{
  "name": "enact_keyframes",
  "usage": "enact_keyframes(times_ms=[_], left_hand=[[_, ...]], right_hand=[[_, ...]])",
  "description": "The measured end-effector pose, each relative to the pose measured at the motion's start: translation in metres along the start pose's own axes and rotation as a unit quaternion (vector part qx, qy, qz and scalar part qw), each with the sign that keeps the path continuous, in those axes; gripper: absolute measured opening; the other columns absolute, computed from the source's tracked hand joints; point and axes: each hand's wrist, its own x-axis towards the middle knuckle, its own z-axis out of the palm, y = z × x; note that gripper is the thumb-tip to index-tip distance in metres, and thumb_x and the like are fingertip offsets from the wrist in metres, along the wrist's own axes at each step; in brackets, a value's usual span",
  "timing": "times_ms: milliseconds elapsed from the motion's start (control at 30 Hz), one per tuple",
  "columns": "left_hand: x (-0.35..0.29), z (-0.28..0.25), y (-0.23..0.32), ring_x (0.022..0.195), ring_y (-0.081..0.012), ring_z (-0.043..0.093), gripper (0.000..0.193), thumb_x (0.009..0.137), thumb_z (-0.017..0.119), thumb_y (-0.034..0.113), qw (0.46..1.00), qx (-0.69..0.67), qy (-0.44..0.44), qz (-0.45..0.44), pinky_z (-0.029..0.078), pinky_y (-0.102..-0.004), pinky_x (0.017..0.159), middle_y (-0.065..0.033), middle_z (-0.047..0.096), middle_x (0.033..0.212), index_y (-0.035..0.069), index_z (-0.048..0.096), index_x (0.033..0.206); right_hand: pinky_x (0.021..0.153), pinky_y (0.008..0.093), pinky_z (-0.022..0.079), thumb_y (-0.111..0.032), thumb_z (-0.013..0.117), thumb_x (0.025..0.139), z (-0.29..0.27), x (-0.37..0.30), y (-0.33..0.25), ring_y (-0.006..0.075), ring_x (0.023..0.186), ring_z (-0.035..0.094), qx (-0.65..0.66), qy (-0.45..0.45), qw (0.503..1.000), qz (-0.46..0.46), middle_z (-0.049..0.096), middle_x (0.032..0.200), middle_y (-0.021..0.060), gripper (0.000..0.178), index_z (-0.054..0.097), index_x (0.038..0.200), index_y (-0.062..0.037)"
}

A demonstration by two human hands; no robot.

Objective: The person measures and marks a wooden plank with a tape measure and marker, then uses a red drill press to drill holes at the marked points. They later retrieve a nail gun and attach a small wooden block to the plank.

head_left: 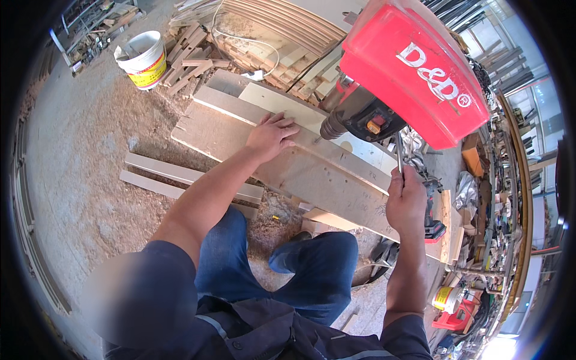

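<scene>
A drill press with a red housing (414,66) stands over a wide, worn wooden board (312,192). Its dark chuck (333,126) points down toward the far side of the board; I cannot make out the bit. My left hand (273,137) lies with fingers spread on a long wooden strip (225,103) that runs along the board, left of the chuck. A pale board (273,102) lies just behind the strip. My right hand (408,198) is closed round the metal feed lever (399,150) at the right side of the press.
A cordless drill (433,225) sits beside my right hand. Two pale wooden bars (162,171) lie on the dusty floor at left. Farther back are a white-and-yellow bucket (146,60), a pile of offcuts (189,60) and a white cable (258,41). Cluttered shelving (510,180) lines the right.
</scene>
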Motion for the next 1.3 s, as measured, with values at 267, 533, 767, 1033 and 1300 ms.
enact_keyframes(times_ms=[267, 533, 767, 1033, 1300], left_hand=[[0.001, 0.0, 0.001, 0.144, -0.0284, 0.042, 0.042, 0.091, 0.07, 0.034, 1.0, -0.004, -0.011, -0.011, 0.031, -0.0491, 0.121, -0.0004, 0.055, 0.147, 0.025, 0.066, 0.131], [-0.002, 0.003, -0.001, 0.143, -0.0297, 0.045, 0.046, 0.09, 0.07, 0.036, 1.0, 0.007, 0.004, 0.007, 0.034, -0.0492, 0.12, -0.0015, 0.055, 0.148, 0.025, 0.064, 0.134], [-0.001, 0.004, -0.001, 0.142, -0.0297, 0.045, 0.046, 0.09, 0.071, 0.036, 1.0, 0.016, 0.004, 0.001, 0.033, -0.0494, 0.12, -0.0015, 0.055, 0.148, 0.026, 0.065, 0.134], [0.0, 0.002, -0.001, 0.143, -0.0301, 0.044, 0.046, 0.091, 0.07, 0.037, 1.0, 0.014, 0.002, 0.007, 0.033, -0.0489, 0.12, -0.0024, 0.056, 0.147, 0.024, 0.065, 0.134], [0.0, 0.005, -0.004, 0.144, -0.0297, 0.042, 0.042, 0.094, 0.067, 0.036, 1.0, 0.002, -0.001, 0.002, 0.03, -0.0495, 0.121, -0.0014, 0.055, 0.148, 0.025, 0.064, 0.134]], right_hand=[[0.065, 0.0585, 0.047, -0.016, 0.049, 0.103, 0.058, -0.006, 0.024, 0.0495, 0.075, 0.063, -0.001, 0.053, 0.999, -0.012, 0.065, 0.083, 0.0265, 0.015, 0.05, 0.11, -0.0027], [0.072, 0.0585, 0.047, -0.012, 0.05, 0.102, 0.106, 0.008, 0.049, 0.0502, 0.083, 0.061, 0.071, 0.093, 0.992, -0.044, 0.061, 0.092, 0.0279, 0.015, 0.045, 0.11, -0.0002], [0.08, 0.0563, 0.044, -0.01, 0.053, 0.1, 0.13, 0.027, 0.061, 0.0466, 0.092, 0.056, 0.036, 0.107, 0.993, -0.041, 0.06, 0.1, 0.0259, 0.016, 0.046, 0.109, 0.0015], [0.085, 0.0568, 0.045, -0.014, 0.056, 0.1, 0.132, 0.041, 0.059, 0.0432, 0.102, 0.057, 0.013, 0.086, 0.996, 0.015, 0.062, 0.112, 0.0207, 0.02, 0.048, 0.113, -0.0013], [0.089, 0.0568, 0.046, -0.015, 0.057, 0.1, 0.124, 0.045, 0.046, 0.0424, 0.112, 0.057, -0.02, 0.051, 0.996, 0.074, 0.06, 0.123, 0.0189, 0.031, 0.043, 0.126, -0.0049]])
